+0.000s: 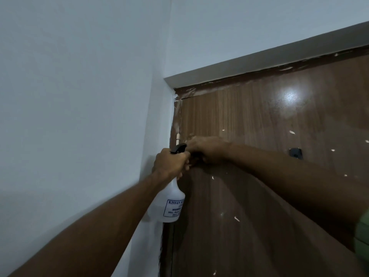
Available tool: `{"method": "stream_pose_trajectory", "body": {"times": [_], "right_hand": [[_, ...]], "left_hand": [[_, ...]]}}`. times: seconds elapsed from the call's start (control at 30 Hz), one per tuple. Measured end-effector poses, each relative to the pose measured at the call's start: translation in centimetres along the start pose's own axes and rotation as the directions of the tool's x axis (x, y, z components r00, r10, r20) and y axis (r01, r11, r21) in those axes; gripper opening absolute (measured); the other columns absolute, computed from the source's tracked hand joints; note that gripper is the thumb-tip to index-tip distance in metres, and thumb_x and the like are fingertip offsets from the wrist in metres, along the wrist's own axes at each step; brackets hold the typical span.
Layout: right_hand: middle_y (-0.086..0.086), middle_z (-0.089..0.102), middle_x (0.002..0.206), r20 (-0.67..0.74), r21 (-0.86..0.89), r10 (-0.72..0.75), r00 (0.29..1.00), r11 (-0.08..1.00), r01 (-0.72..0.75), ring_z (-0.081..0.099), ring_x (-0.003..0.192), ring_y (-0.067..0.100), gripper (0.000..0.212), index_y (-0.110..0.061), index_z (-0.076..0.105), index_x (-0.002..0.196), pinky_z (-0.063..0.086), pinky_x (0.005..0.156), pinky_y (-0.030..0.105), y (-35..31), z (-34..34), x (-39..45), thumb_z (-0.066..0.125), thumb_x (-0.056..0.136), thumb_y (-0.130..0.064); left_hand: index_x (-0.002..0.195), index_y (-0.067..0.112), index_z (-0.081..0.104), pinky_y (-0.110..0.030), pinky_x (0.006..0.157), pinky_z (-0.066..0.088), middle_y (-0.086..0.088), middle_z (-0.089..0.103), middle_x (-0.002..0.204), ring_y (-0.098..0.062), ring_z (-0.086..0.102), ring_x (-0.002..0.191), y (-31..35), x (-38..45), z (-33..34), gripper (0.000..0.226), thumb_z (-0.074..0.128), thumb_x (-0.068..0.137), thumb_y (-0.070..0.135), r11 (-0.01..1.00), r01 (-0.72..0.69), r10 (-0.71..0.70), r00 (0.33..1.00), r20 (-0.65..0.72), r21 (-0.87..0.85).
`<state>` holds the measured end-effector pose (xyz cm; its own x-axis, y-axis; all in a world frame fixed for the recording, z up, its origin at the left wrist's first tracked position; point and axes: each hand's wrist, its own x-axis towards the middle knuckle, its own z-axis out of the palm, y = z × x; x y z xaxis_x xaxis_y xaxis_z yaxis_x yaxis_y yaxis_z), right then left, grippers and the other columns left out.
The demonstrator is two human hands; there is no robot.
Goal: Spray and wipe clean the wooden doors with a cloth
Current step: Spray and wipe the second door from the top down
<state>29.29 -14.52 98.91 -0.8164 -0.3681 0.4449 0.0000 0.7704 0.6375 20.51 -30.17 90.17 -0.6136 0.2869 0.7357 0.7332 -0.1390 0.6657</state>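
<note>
The person stands close to the wooden door, near its upper hinge corner, and the step in hand seems to be the spraying. The left hand grips the neck of the spray bottle, fingers curled round it below the black trigger head, whose nozzle looks aimed at the door beside the hinge.

The right hand lies against the door just beside the nozzle. Its fingers look bent, but it is blurred — I cannot tell if it holds the cloth, or what it pinches, and no cloth is plainly visible.

The door has many pale specks and smears, most along the top of the frame, so the cleaning looks far from finished. The next move probably calls for a squeeze of the trigger, then wiping across the wet patch.

The bottle is translucent white with a blue printed label. Its body looks pale and cloudy — the liquid level cannot be read.
</note>
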Motion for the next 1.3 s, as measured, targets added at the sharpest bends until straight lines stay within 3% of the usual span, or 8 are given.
{"method": "stream_pose_trajectory", "body": {"times": [0.17, 0.4, 0.6, 0.77, 0.87, 1.0, 1.2, 1.3], "right_hand": [[0.002, 0.054, 0.145, -0.399, 0.037, 0.353, 0.847, 0.929, -0.369, 0.041, 0.140, 0.027, 0.052, -0.024, 0.064, 0.132, 0.030, 0.119, 0.046, 1.1, 0.2, 2.8, 0.073, 0.083, -0.010], [-0.004, 0.047, 0.153, -0.107, -0.044, 0.040, 0.993, 0.998, -0.045, 0.037, 0.142, 0.019, 0.055, -0.034, 0.054, 0.144, 0.039, 0.110, 0.042, 0.1, 1.0, 0.9, 0.073, 0.093, -0.027], [0.005, 0.056, 0.137, -0.481, 0.022, 0.362, 0.798, 0.916, -0.402, 0.046, 0.131, 0.032, 0.049, -0.019, 0.066, 0.129, 0.034, 0.111, 0.044, 1.7, -0.5, 0.3, 0.070, 0.082, -0.005], [-0.001, 0.044, 0.159, 0.069, -0.104, -0.112, 0.991, 0.987, 0.118, 0.034, 0.148, 0.023, 0.061, -0.031, 0.055, 0.146, 0.035, 0.117, 0.043, -0.3, 1.6, -3.8, 0.072, 0.091, -0.013], [-0.002, 0.052, 0.149, -0.205, -0.091, 0.081, 0.975, 0.991, -0.101, 0.040, 0.140, 0.020, 0.046, -0.029, 0.062, 0.138, 0.035, 0.113, 0.038, 2.6, -2.5, -3.6, 0.071, 0.094, -0.020], [0.003, 0.057, 0.137, -0.617, 0.038, 0.399, 0.679, 0.876, -0.481, 0.046, 0.134, 0.031, 0.046, -0.024, 0.066, 0.125, 0.038, 0.112, 0.049, 3.9, -1.9, -4.1, 0.078, 0.082, -0.013], [-0.005, 0.042, 0.159, 0.048, -0.132, -0.141, 0.989, 0.980, 0.147, 0.030, 0.148, 0.017, 0.056, -0.032, 0.056, 0.145, 0.029, 0.117, 0.034, 1.0, 0.8, -7.7, 0.069, 0.094, -0.012], [-0.003, 0.053, 0.146, -0.261, -0.052, 0.143, 0.955, 0.985, -0.162, 0.044, 0.137, 0.021, 0.045, -0.031, 0.064, 0.134, 0.042, 0.112, 0.044, 4.1, -2.3, -7.2, 0.072, 0.092, -0.015]], "left_hand": [[0.078, 0.008, 0.075, -0.029, 0.052, 0.049, -0.009, 0.077, 0.070, -0.013, 0.059, 0.044, -0.2, -0.5, -0.9, 0.030, 0.063, 0.099, 0.026, 1.000, 0.008, -0.009, 1.000, -0.007, -0.021], [0.084, 0.010, 0.076, -0.030, 0.054, 0.051, -0.007, 0.077, 0.070, -0.016, 0.064, 0.050, -0.3, -0.8, -2.2, 0.030, 0.063, 0.101, 0.031, 1.000, -0.020, 0.020, 1.000, 0.000, 0.022], [0.083, 0.007, 0.075, -0.030, 0.052, 0.050, -0.011, 0.077, 0.073, -0.019, 0.064, 0.054, 0.4, -0.6, -2.7, 0.027, 0.062, 0.100, 0.024, 1.000, -0.020, 0.020, 1.000, -0.011, -0.004], [0.084, 0.010, 0.076, -0.038, 0.065, 0.061, -0.007, 0.077, 0.072, -0.019, 0.069, 0.058, 1.2, -0.1, -1.5, 0.029, 0.065, 0.097, 0.034, 0.998, -0.039, 0.040, 0.999, -0.022, 0.053], [0.084, 0.010, 0.075, -0.028, 0.057, 0.056, -0.003, 0.075, 0.069, -0.016, 0.069, 0.059, 2.6, 0.1, -0.5, 0.027, 0.065, 0.100, 0.029, 0.997, -0.074, 0.074, 0.997, -0.015, 0.012], [0.087, 0.009, 0.074, -0.034, 0.061, 0.057, -0.007, 0.077, 0.074, -0.021, 0.069, 0.059, 3.4, 0.1, 0.9, 0.026, 0.064, 0.102, 0.028, 0.995, -0.092, 0.094, 0.994, 0.050, -0.047], [0.079, 0.010, 0.071, -0.019, 0.044, 0.045, 0.001, 0.067, 0.058, -0.007, 0.058, 0.044, 5.1, -0.9, 2.4, 0.025, 0.065, 0.100, 0.022, 0.989, -0.124, 0.130, 0.989, 0.072, -0.078], [0.089, 0.008, 0.072, -0.023, 0.046, 0.048, -0.007, 0.072, 0.070, -0.013, 0.061, 0.050, 5.9, -0.8, 2.9, 0.023, 0.065, 0.103, 0.024, 0.981, -0.140, 0.156, 0.980, 0.121, -0.133]]}}
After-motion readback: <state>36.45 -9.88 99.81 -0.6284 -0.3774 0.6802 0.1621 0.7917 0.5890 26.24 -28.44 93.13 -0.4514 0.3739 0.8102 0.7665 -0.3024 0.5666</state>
